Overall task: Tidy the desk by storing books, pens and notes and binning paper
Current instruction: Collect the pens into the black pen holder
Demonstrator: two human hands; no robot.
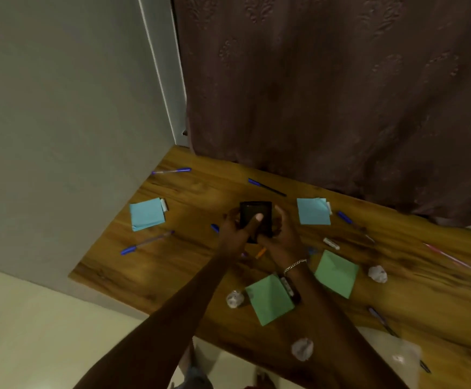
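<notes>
While your left hand (235,230) and right hand (280,238) clasp the black holder (256,220) upright mid-desk (200,197), pens (171,171) point every way; wall left, curtain (341,94) behind.

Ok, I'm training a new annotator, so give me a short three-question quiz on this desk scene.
1. True or false: both hands hold the black holder.
2. How many crumpled paper balls lie on the desk?
3. Which pads are nearer the curtain: A) blue B) green?

Key: 1 true, left hand and right hand. 2 three. 3 A, blue pads, not green pads.
</notes>
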